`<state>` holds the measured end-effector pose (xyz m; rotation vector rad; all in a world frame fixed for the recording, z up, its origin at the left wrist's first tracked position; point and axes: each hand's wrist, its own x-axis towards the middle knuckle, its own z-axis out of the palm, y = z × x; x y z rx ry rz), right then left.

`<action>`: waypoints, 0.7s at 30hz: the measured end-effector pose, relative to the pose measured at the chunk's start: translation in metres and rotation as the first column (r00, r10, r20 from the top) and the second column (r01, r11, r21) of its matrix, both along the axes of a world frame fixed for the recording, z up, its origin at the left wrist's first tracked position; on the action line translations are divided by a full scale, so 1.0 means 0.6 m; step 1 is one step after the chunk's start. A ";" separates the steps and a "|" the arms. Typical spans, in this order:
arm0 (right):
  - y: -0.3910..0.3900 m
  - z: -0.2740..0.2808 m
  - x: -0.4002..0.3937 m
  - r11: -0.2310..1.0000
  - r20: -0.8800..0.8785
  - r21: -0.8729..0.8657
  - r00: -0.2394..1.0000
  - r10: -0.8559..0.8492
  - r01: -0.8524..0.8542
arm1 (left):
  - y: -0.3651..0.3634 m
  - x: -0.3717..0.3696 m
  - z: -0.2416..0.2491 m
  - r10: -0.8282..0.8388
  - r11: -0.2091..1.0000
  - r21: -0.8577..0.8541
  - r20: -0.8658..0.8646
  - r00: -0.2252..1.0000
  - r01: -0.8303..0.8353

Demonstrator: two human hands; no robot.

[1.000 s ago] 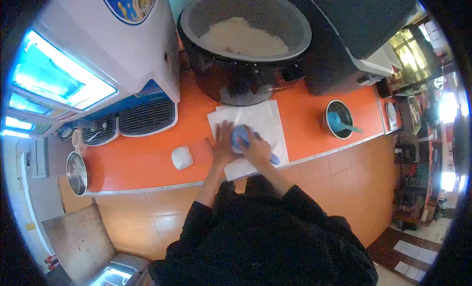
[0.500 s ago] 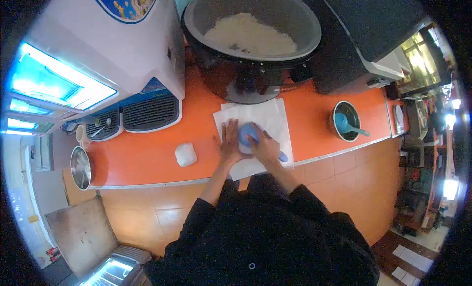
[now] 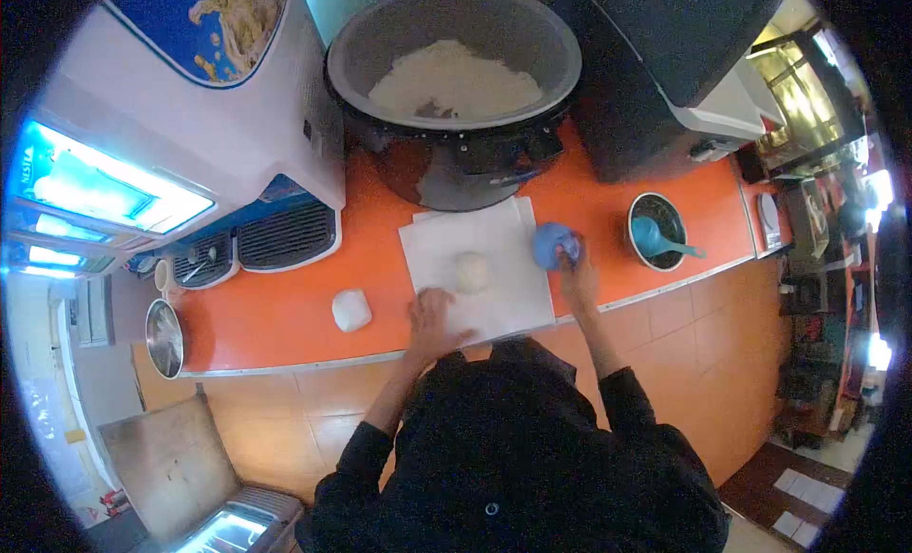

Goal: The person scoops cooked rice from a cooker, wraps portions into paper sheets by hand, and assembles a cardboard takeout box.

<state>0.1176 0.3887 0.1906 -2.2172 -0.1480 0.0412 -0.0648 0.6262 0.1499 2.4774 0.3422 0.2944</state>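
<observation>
A stack of white paper [image 3: 427,249] lies on the orange counter [image 3: 266,315], with a round, pale mound [image 3: 471,273] on it. My left hand [image 3: 433,324] rests at the paper's lower left edge, fingers apart, holding nothing. Beyond the paper's right edge, my right hand [image 3: 579,279] grips a blue rounded scoop [image 3: 551,246]; the scoop's far side shows past my fingers. A white, squarish wrapped packet [image 3: 351,311] sits on the counter to the left of the paper.
Behind the paper stands a big cooker [image 3: 456,163] holding white rice [image 3: 465,76]. A metal bowl [image 3: 671,259] with a teal ladle [image 3: 654,236] is at the right. A drink dispenser [image 3: 228,125] and a steel bowl [image 3: 164,339] are at the left.
My right hand has moved right with the blue scoop, off the paper, uncovering the pale mound. My left hand has drawn back toward the counter's front edge. The view has shifted slightly.
</observation>
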 end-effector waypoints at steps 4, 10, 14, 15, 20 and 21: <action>-0.032 -0.015 0.031 0.936 0.080 -0.351 0.997 0.024 0.005 | -0.014 -0.009 -0.006 -0.386 0.917 0.080 -0.068 0.920 0.391; 0.031 0.025 -0.049 0.808 0.376 -0.451 0.741 0.557 -0.379 | -0.018 -0.006 0.010 -0.334 0.936 0.123 0.015 0.942 0.330; 0.053 0.041 -0.093 0.547 0.158 -0.349 0.528 0.835 -0.761 | -0.023 -0.001 0.050 -0.276 0.932 0.264 0.077 0.958 0.247; 0.046 0.026 -0.088 0.546 0.159 -0.346 0.525 0.836 -0.764 | -0.025 -0.004 0.061 -0.272 0.932 0.267 0.074 0.959 0.244; -0.017 -0.023 -0.051 0.631 0.307 -0.393 0.551 0.776 -0.669 | -0.011 -0.034 0.060 -0.268 0.963 0.006 0.026 0.963 0.268; -0.027 -0.025 -0.045 0.561 0.313 -0.422 0.466 0.828 -0.712 | 0.000 -0.042 0.039 -0.270 0.963 0.008 0.025 0.962 0.270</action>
